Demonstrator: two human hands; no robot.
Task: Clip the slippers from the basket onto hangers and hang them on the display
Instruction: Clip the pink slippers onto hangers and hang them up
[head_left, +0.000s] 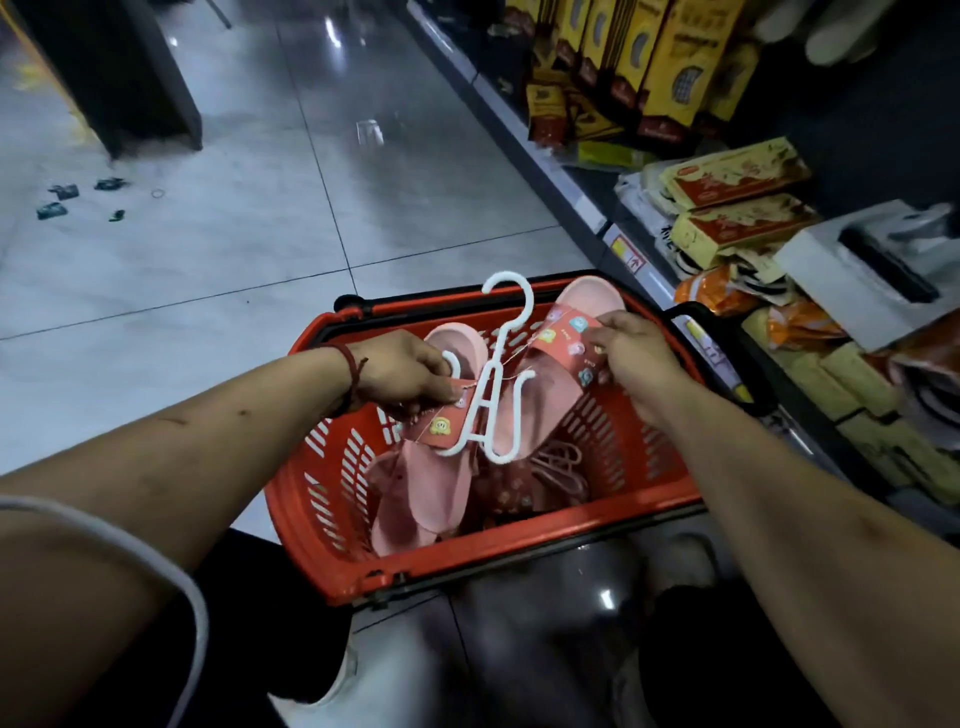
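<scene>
Over red basket (332, 499): hands-held slippers (556, 332), hanger (498, 395).

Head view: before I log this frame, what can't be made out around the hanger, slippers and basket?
- White hanger: whether its clips grip the slipper straps; left hand and right hand cover them.
- Red basket: how many slippers remain; the held pair overlaps them.
- Display hooks: cut off by the upper right edge.
</scene>
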